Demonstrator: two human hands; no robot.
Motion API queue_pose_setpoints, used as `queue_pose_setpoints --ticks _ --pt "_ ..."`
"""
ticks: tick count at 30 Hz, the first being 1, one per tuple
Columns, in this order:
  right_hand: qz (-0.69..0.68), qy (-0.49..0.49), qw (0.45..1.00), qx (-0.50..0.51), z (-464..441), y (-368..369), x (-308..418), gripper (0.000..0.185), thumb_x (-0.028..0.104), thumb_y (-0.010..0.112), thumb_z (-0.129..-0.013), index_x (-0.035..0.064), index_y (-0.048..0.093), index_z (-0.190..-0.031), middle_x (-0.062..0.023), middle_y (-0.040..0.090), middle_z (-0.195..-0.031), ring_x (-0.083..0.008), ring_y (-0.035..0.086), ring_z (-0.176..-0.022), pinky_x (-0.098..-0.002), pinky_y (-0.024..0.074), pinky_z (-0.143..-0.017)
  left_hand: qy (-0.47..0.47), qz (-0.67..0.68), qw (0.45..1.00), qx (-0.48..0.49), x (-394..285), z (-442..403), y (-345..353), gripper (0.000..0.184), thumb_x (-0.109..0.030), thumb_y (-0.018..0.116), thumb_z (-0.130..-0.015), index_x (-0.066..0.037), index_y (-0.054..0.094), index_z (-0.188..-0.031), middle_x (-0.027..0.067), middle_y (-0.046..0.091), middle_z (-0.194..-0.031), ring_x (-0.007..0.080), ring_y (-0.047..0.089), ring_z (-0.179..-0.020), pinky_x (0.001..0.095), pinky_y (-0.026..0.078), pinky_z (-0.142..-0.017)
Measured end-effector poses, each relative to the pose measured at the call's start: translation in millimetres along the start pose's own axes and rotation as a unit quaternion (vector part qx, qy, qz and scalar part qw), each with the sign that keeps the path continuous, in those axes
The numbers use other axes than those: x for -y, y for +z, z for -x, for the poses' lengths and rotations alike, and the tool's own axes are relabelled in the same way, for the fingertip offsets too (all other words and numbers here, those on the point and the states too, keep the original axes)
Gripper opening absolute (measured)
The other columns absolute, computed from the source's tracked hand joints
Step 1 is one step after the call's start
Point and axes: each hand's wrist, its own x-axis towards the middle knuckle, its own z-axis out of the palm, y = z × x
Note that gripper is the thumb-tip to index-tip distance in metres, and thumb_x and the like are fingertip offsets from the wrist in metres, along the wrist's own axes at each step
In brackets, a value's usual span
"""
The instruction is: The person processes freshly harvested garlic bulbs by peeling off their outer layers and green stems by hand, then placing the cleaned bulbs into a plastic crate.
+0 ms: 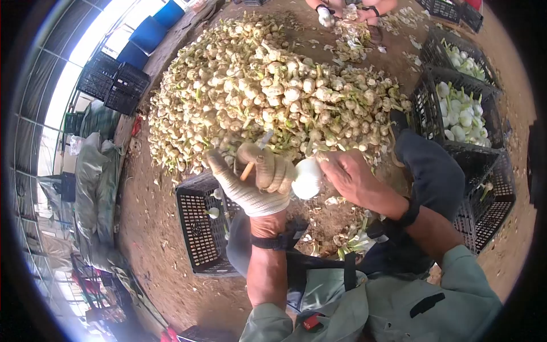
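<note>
Head camera view showed two hands meeting around a white bulb [307, 179], just in front of a broad heap of bulbs [239, 85] on the dirt floor [151, 228]. The left hand [259, 188], in a pale knitted glove, had its fingers curled round a slim orange-handled tool [247, 171] whose greyish tip pointed up and away; the tip was blurred. Its knuckles came right up against the bulb's left side. The bare right hand [358, 178] held the bulb from the other side, its fingers closed narrowly on the upper right of it.

Below the gloved hand stood a black crate [196, 242] with a few white bulbs inside, near the person's knee. Peelings and cut stems [359, 242] lay on the ground between the legs. To the right, a lattice crate [422, 111] held many white bulbs with green stems. Beyond the heap, a co-worker's gloved hand [326, 17] was near a pile of peelings [350, 37].
</note>
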Motion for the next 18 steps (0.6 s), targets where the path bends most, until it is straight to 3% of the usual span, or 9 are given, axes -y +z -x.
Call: queue_pose_setpoints --ticks 2,3,6,8,10,12,13,16,18 --pt "-0.142 0.004 0.99 -0.01 6.1 8.9 -48.3 0.032 0.025 0.059 -0.091 0.0004 0.062 -0.07 -0.0062 0.047 -0.051 -0.0186 0.047 -0.042 -0.0343 0.0363 -0.039 0.021 0.035 0.998 0.046 -1.2 -1.9 -3.2 0.079 -0.068 0.029 -0.094 0.0 0.065 -0.109 -0.0069 0.017 -0.042 0.0067 0.012 -0.034 0.0253 0.015 -0.031" --pt "0.241 0.001 0.967 0.083 1.4 -9.1 -20.7 0.02 0.016 0.062 -0.084 -0.0004 0.062 -0.073 -0.0117 0.054 -0.058 -0.0253 0.057 -0.052 -0.0381 0.0437 -0.047 0.029 0.029 0.998 0.042 -6.4 -2.5 -0.3 0.075 -0.065 0.029 -0.095 0.0 0.065 -0.106 -0.0072 0.017 -0.042 0.0059 0.012 -0.033 0.0249 0.016 -0.03" --pt "0.362 0.013 0.909 0.207 25.7 -8.3 -55.6 0.012 0.011 0.061 -0.083 -0.0004 0.06 -0.082 -0.0144 0.058 -0.064 -0.0301 0.06 -0.06 -0.0432 0.0459 -0.056 0.071 0.042 0.994 0.07 -19.8 -6.2 -1.0 0.055 -0.041 0.038 -0.101 0.008 0.062 -0.106 -0.0103 0.021 -0.04 0.0023 0.015 -0.031 0.0224 0.015 -0.029" --pt "0.327 -0.088 0.936 0.099 35.9 -1.5 -66.1 0.018 0.013 0.062 -0.083 -0.0003 0.06 -0.095 -0.0146 0.06 -0.065 -0.0317 0.061 -0.063 -0.0455 0.0475 -0.061 0.098 0.049 0.994 0.023 -23.2 -1.8 -2.0 0.058 -0.042 0.038 -0.101 0.011 0.06 -0.107 -0.0109 0.02 -0.04 0.0017 0.015 -0.031 0.021 0.015 -0.029" --pt "0.119 0.04 0.98 0.152 24.1 -6.3 -56.2 0.032 0.02 0.064 -0.086 0.0002 0.058 -0.11 -0.0151 0.066 -0.079 -0.0268 0.064 -0.07 -0.0418 0.0487 -0.06 0.071 0.039 0.996 0.028 -21.6 0.3 0.8 0.06 -0.045 0.038 -0.1 0.01 0.06 -0.107 -0.011 0.02 -0.041 0.0013 0.015 -0.031 0.0211 0.015 -0.029" --pt "-0.202 0.227 0.933 0.191 18.2 -22.5 -16.6 0.061 0.056 0.046 -0.095 0.0053 0.048 -0.128 -0.0127 0.065 -0.109 -0.0169 0.067 -0.08 -0.0314 0.0563 -0.065 0.031 0.023 0.999 -0.032 -7.8 0.3 2.5 0.062 -0.058 0.039 -0.096 -0.002 0.062 -0.084 -0.0078 0.025 -0.042 0.0045 0.019 -0.032 0.0233 0.02 -0.03" --pt "-0.294 0.288 0.893 0.18 17.7 -24.8 -5.7 0.071 0.064 0.037 -0.094 0.0048 0.045 -0.131 -0.0114 0.065 -0.106 -0.0183 0.067 -0.081 -0.0308 0.0583 -0.067 0.019 0.001 0.998 -0.055 6.6 -2.5 7.4 0.064 -0.06 0.038 -0.096 -0.002 0.063 -0.084 -0.0064 0.026 -0.044 0.0057 0.02 -0.034 0.0242 0.02 -0.032" --pt "-0.525 0.301 0.764 0.223 27.9 -28.9 -27.8 0.066 0.058 0.026 -0.099 0.0031 0.045 -0.131 -0.014 0.061 -0.117 -0.0207 0.065 -0.09 -0.0331 0.0558 -0.075 -0.036 -0.041 0.992 -0.112 49.5 -6.0 8.8 0.069 -0.064 0.038 -0.093 -0.001 0.067 -0.09 -0.0002 0.035 -0.047 0.0115 0.03 -0.039 0.028 0.028 -0.038" --pt "-0.521 0.273 0.799 0.127 48.9 -40.5 -36.2 0.053 0.048 0.037 -0.1 0.004 0.048 -0.127 -0.0128 0.061 -0.115 -0.0204 0.065 -0.091 -0.0311 0.0552 -0.076 -0.009 -0.131 0.943 -0.307 69.9 -13.8 18.3 0.057 -0.058 0.052 -0.09 -0.004 0.068 -0.094 -0.0012 0.047 -0.055 0.0097 0.044 -0.046 0.0249 0.036 -0.042"
